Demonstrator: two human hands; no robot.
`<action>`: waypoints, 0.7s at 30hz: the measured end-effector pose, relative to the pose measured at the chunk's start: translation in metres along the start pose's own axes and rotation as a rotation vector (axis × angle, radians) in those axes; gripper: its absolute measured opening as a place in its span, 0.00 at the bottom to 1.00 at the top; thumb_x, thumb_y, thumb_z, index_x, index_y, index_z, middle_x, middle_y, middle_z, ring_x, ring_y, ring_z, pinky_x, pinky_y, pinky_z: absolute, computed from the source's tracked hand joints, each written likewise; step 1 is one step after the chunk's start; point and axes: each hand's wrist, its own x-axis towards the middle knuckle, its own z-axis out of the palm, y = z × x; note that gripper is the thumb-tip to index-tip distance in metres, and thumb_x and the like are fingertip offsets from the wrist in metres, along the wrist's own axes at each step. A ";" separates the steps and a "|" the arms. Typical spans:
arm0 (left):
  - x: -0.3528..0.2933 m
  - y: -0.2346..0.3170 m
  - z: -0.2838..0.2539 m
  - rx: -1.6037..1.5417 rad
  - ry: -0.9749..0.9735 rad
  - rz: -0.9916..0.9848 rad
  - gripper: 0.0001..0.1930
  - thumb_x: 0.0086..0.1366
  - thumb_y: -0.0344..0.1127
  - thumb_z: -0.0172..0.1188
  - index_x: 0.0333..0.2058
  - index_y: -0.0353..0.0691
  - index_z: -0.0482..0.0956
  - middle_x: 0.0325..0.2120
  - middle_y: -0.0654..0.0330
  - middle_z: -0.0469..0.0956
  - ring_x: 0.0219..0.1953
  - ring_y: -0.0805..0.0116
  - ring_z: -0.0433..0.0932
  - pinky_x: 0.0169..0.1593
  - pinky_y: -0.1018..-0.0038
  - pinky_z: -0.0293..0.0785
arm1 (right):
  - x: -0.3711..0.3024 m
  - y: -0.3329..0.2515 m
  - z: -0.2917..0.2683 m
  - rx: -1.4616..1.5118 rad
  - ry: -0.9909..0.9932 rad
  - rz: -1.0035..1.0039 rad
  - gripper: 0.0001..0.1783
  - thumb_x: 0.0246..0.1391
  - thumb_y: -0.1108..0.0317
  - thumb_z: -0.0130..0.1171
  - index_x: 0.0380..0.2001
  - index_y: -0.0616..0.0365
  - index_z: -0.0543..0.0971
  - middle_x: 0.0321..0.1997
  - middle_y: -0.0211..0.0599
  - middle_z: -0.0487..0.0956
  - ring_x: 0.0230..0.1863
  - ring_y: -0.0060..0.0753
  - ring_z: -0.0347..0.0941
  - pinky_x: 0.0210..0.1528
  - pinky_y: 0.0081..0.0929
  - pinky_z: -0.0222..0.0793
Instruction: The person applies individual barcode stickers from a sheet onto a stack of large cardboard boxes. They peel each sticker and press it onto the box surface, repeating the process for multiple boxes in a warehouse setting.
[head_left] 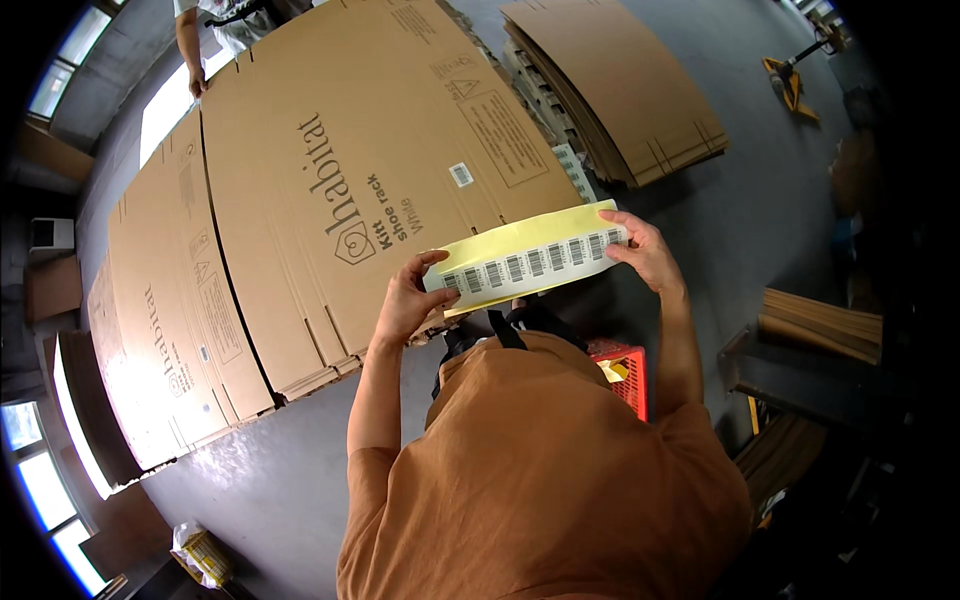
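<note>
Between my two hands stretches a strip of barcode labels (pixel 535 262), white stickers in a row on yellow backing paper. My left hand (pixel 408 296) pinches its left end between thumb and fingers. The right end is gripped by my right hand (pixel 646 252), thumb in front. Beyond the strip lies a large flattened cardboard box (pixel 300 180) with dark print, on top of a stack. A single small white barcode label (pixel 461 175) sits on that cardboard, apart from my hands.
At the upper left a co-worker's hand (pixel 197 82) touches the cardboard edge. More flat cardboard (pixel 630 80) is stacked on the upper right. Close to my right side stands a red plastic crate (pixel 634 372). A yellow pallet jack (pixel 790 88) is at the far right.
</note>
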 end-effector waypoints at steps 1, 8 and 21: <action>0.001 -0.003 -0.001 0.041 0.021 -0.027 0.24 0.51 0.21 0.67 0.49 0.32 0.75 0.39 0.57 0.79 0.38 0.74 0.78 0.41 0.78 0.77 | 0.000 0.001 -0.001 -0.050 0.014 0.007 0.23 0.53 0.80 0.58 0.55 0.62 0.73 0.41 0.34 0.80 0.40 0.19 0.74 0.45 0.19 0.72; 0.007 -0.010 0.005 0.347 0.176 -0.022 0.12 0.54 0.30 0.68 0.35 0.29 0.82 0.31 0.60 0.80 0.31 0.76 0.76 0.36 0.78 0.73 | -0.006 0.028 -0.011 -0.294 0.053 0.157 0.09 0.51 0.76 0.63 0.37 0.65 0.80 0.28 0.27 0.78 0.28 0.14 0.71 0.32 0.14 0.68; 0.007 -0.008 0.036 0.349 0.197 0.051 0.14 0.64 0.38 0.60 0.26 0.32 0.75 0.14 0.58 0.69 0.18 0.77 0.63 0.24 0.74 0.64 | 0.029 -0.022 0.147 -0.796 -0.009 -0.655 0.16 0.45 0.69 0.68 0.38 0.60 0.79 0.39 0.38 0.75 0.41 0.43 0.74 0.43 0.35 0.71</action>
